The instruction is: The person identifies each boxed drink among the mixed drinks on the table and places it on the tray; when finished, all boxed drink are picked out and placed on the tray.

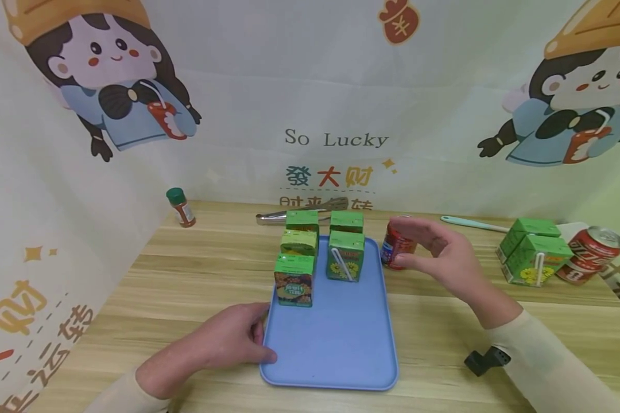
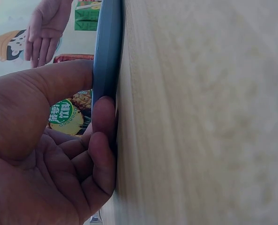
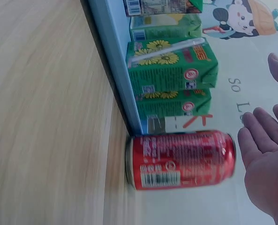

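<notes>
My left hand (image 1: 227,338) grips the near left edge of a blue tray (image 1: 343,338), thumb over the rim and fingers curled against its outer side in the left wrist view. Several green drink cartons stand upright in two rows on the tray, among them a pineapple one (image 1: 294,284) in front on the left and a chrysanthemum one (image 1: 346,258) with a straw on the right. Just outside the tray's right rim a red can (image 3: 181,160) stands upright on the table. My right hand (image 1: 444,252) is beside the can's top, thumb and fingers spread apart, holding nothing; the right wrist view shows a gap between them.
Metal tongs (image 1: 279,218) lie behind the tray, and a spice jar (image 1: 181,207) with a green cap stands at the far left. To the right are two green cartons (image 1: 537,258), another red can (image 1: 594,252) and a utensil with a pale-blue handle (image 1: 475,222). A printed cloth hangs behind.
</notes>
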`<state>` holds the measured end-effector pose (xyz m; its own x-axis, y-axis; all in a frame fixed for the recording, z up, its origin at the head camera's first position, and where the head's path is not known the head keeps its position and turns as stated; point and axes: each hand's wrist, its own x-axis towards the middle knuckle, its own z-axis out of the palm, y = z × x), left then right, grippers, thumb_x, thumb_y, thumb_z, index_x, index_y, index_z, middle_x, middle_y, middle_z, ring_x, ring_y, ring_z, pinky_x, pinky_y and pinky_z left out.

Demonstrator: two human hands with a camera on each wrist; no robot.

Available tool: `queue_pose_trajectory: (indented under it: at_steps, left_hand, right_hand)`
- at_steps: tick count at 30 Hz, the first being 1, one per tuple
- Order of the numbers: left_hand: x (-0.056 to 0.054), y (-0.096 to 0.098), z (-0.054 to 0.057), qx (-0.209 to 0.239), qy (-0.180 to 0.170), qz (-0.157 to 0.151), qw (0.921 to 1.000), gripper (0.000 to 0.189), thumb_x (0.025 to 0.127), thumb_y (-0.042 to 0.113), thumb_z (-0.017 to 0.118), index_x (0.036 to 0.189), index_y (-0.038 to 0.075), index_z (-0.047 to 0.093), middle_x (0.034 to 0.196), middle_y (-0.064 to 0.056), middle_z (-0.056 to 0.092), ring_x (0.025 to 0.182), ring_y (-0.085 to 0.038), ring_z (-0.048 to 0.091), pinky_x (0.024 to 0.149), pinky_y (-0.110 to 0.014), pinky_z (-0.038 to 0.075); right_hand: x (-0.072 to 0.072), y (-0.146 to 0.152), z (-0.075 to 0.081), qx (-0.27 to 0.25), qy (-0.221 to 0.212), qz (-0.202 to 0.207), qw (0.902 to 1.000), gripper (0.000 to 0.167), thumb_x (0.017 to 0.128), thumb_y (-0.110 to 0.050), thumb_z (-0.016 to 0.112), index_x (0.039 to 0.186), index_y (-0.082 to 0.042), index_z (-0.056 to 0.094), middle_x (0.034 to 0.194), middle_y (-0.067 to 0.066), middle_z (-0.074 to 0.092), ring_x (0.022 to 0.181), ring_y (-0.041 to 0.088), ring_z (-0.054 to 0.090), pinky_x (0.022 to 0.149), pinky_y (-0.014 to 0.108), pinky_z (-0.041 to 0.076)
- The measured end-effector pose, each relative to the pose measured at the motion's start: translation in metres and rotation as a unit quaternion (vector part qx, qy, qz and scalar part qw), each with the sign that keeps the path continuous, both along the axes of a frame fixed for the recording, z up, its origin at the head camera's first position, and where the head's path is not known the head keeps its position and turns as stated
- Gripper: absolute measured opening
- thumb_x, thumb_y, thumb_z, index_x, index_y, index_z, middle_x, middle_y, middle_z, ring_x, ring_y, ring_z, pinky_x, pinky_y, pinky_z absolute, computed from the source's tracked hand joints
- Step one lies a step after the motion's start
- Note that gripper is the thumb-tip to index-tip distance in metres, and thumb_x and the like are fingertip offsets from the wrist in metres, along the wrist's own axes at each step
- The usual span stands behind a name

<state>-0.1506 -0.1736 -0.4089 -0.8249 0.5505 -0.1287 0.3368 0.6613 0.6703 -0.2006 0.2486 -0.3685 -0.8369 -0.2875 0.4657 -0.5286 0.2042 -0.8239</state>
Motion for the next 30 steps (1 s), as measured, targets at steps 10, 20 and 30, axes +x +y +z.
queue_pose_trajectory:
  at_steps: [10, 20, 30]
  left_hand:
    - [-0.001, -0.001, -0.001, 0.008, -0.002, -0.003, 1.0000, 0.043, 0.081, 0.025, 0.097, 0.106, 0.013, 0.064, 0.073, 0.009, 0.063, 0.063, -0.009, 0.057, 0.059, -0.028, 0.045]
    - [-0.001, 0.000, -0.002, 0.008, -0.007, -0.003, 0.9999, 0.043, 0.081, 0.025, 0.097, 0.106, 0.013, 0.065, 0.073, 0.009, 0.063, 0.064, -0.009, 0.058, 0.060, -0.028, 0.046]
    - [-0.001, 0.000, 0.000, 0.006, -0.011, -0.002, 0.9999, 0.043, 0.082, 0.025, 0.097, 0.108, 0.012, 0.065, 0.074, 0.008, 0.063, 0.064, -0.010, 0.057, 0.060, -0.028, 0.045]
  right_hand:
    - [0.015, 0.036, 0.006, -0.012, 0.037, -0.032, 0.9987, 0.062, 0.091, 0.020, 0.079, 0.149, 0.007, 0.060, 0.150, 0.008, 0.070, 0.140, 0.012, 0.064, 0.114, 0.022, 0.048]
    - [0.023, 0.080, 0.003, -0.046, 0.036, -0.072, 0.9957, 0.065, 0.089, 0.028, 0.074, 0.150, 0.009, 0.059, 0.150, 0.004, 0.071, 0.139, 0.010, 0.064, 0.108, 0.018, 0.050]
    - [0.034, 0.114, -0.001, 0.022, 0.015, -0.172, 0.9847, 0.067, 0.092, 0.021, 0.078, 0.153, 0.003, 0.059, 0.146, -0.011, 0.072, 0.134, -0.002, 0.064, 0.102, 0.010, 0.048]
